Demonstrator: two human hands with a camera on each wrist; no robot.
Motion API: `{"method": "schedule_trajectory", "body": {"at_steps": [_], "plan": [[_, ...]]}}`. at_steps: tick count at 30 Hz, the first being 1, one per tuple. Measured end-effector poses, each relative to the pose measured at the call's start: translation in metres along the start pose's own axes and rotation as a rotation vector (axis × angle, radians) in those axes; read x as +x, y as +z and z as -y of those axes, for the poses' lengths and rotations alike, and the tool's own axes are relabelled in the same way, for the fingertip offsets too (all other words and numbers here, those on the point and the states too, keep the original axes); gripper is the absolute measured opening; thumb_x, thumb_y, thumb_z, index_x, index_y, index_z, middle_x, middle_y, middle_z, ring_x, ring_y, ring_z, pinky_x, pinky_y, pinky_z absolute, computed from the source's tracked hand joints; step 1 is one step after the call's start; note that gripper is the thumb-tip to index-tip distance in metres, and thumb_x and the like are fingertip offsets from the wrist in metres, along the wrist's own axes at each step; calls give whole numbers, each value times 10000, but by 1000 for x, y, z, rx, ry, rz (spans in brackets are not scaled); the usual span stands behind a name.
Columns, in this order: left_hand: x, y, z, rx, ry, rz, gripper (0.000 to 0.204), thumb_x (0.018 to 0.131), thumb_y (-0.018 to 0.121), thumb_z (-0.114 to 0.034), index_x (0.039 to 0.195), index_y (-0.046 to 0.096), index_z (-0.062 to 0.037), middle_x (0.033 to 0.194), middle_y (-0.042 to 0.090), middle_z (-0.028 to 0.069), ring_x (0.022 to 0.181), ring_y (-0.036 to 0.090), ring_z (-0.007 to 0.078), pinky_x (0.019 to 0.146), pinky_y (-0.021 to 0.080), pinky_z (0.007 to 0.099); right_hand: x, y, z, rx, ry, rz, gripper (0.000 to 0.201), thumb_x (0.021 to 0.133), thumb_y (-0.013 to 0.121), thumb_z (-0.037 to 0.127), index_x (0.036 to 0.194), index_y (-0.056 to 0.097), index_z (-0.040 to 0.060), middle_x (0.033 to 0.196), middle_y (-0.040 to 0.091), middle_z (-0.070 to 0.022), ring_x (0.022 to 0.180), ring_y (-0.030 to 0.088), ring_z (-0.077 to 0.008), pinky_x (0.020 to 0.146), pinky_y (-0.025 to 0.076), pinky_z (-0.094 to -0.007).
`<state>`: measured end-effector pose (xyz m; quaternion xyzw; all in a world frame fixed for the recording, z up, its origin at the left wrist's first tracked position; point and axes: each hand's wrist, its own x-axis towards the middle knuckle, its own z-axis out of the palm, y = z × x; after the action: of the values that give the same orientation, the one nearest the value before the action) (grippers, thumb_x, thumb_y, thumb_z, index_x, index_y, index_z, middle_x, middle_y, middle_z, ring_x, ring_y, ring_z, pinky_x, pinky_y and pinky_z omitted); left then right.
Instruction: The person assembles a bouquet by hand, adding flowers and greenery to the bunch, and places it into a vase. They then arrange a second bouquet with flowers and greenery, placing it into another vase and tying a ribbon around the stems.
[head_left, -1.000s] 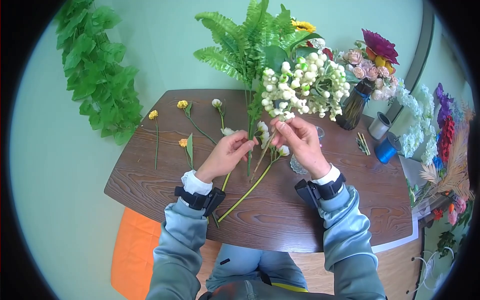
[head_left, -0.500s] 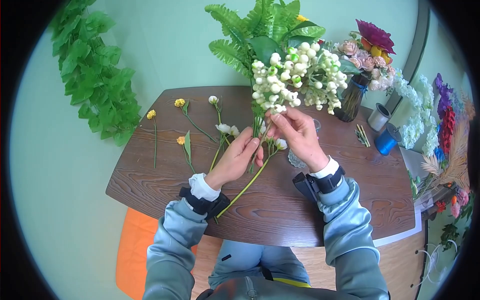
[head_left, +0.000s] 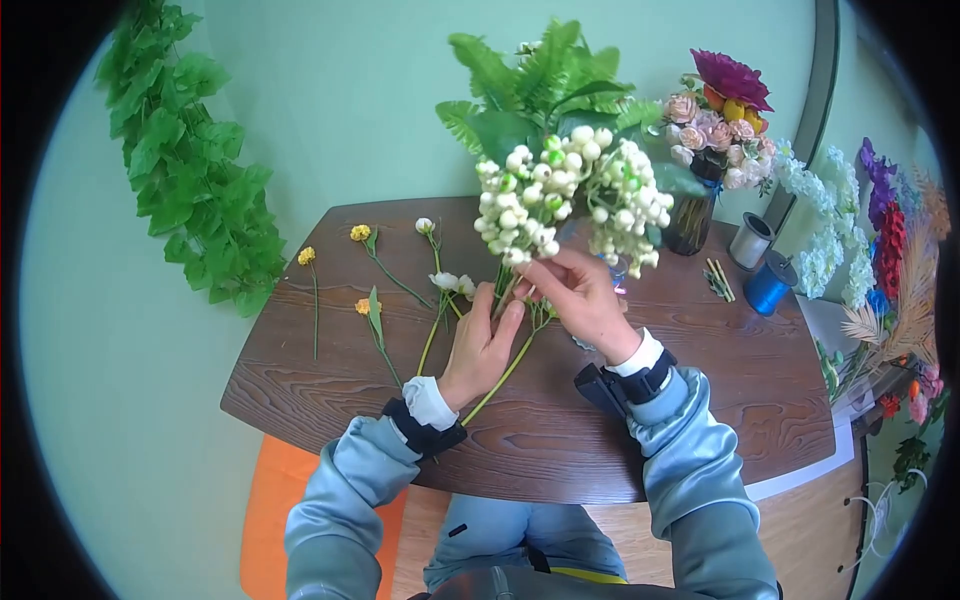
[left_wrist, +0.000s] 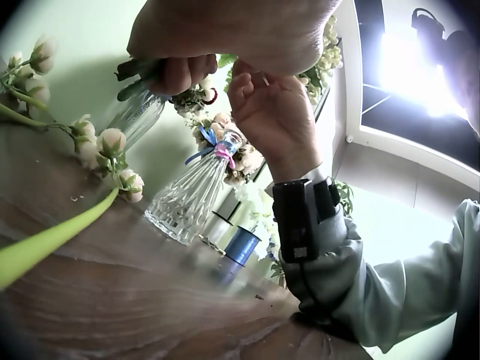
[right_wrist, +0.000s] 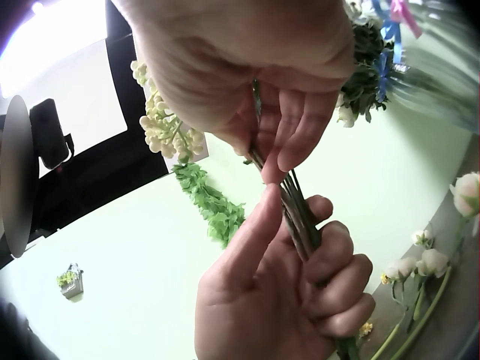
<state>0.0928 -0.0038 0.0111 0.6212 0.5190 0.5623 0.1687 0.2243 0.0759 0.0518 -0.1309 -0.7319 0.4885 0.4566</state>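
Observation:
A bunch of green fern leaves (head_left: 540,85) and white berry sprays (head_left: 525,200) stands upright above the table. My left hand (head_left: 480,350) grips its gathered stems low down; in the right wrist view the left fingers (right_wrist: 341,277) curl round the stems (right_wrist: 298,217). Just under the berries, my right hand (head_left: 590,305) pinches the stems between thumb and fingers, above the left hand. Behind both hands, white flowers on yellow-green stems (head_left: 500,380) lie on the table.
Yellow flowers (head_left: 361,233) and white ones lie on the table's (head_left: 560,440) left half. At the right are a dark vase (head_left: 690,222) of flowers, a silver spool (head_left: 751,241), a blue spool (head_left: 771,285) and short sticks (head_left: 720,279). A glass vase (left_wrist: 191,191) stands behind the hands.
The berry sprays have come nearer and shifted left over the stems, beside the fern. My left hand has moved right and now wraps the joined stems; the right hand has shifted slightly left.

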Motion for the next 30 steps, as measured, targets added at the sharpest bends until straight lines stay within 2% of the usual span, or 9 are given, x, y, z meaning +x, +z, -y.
{"method": "schedule_trajectory", "body": {"at_steps": [4, 12, 15, 17, 18, 20, 21, 23, 30], "plan": [[5, -1, 11, 72, 118, -91, 208, 937, 424, -197, 1010, 459, -6, 750, 586, 199, 663, 576, 372, 576, 406, 396, -7, 3, -8, -153, 42, -3, 267, 866, 603, 206, 1049, 590, 12, 879, 615, -65, 738, 601, -128, 643, 485, -257], [7, -13, 23, 61, 75, -27, 236, 926, 414, -175, 1096, 450, -16, 697, 558, 191, 631, 555, 370, 565, 389, 394, -4, 0, 0, -376, -25, -110, 378, 787, 662, 202, 1118, 574, 41, 831, 631, -52, 673, 591, -136, 629, 485, -267], [7, -11, 22, 49, 121, -35, 216, 932, 411, -188, 1052, 449, -13, 696, 549, 186, 601, 545, 331, 552, 378, 389, -3, 0, 9, -342, 72, -60, 318, 786, 663, 206, 1043, 585, 35, 807, 620, -31, 656, 578, -100, 588, 468, -266], [5, -9, 25, -29, 45, 59, 234, 942, 423, -232, 1036, 452, -19, 676, 539, 116, 565, 510, 217, 535, 361, 329, -4, -1, 13, -248, 202, 88, 247, 811, 660, 220, 924, 573, 18, 782, 601, -25, 628, 556, -75, 539, 443, -250], [4, -8, 28, -29, 44, 60, 234, 942, 423, -232, 1036, 452, -19, 676, 539, 116, 565, 510, 217, 535, 361, 329, -5, 1, 13, -248, 203, 88, 247, 811, 660, 220, 924, 573, 18, 782, 601, -25, 628, 556, -75, 539, 443, -250], [2, -8, 31, -315, -80, 171, 242, 951, 433, -275, 990, 470, -39, 649, 473, 8, 522, 403, 86, 478, 306, 251, -9, 8, 11, 55, 49, 0, 234, 839, 642, 229, 868, 557, 14, 735, 578, -19, 584, 531, -64, 515, 419, -224], [1, -7, 30, -315, -84, 166, 242, 951, 433, -275, 990, 470, -39, 649, 473, 8, 522, 403, 86, 478, 306, 251, -6, 4, 7, -90, 141, 59, 231, 852, 642, 236, 865, 566, 19, 667, 562, -7, 544, 506, -54, 483, 387, -206], [4, -8, 11, -551, -309, 247, 289, 944, 416, -249, 692, 375, -113, 569, 266, -67, 477, 227, 31, 422, 150, 214, -5, 0, 5, -104, 188, 75, 245, 845, 656, 248, 856, 570, 18, 632, 547, -1, 536, 496, -51, 473, 376, -202], [8, -16, 12, -691, -375, 452, 341, 933, 418, -277, 638, 334, -129, 544, 226, -71, 444, 200, 30, 400, 122, 214, -4, 4, 13, -370, 97, 96, 245, 815, 692, 263, 834, 622, 28, 598, 539, -10, 518, 490, -93, 451, 361, -283]]}}
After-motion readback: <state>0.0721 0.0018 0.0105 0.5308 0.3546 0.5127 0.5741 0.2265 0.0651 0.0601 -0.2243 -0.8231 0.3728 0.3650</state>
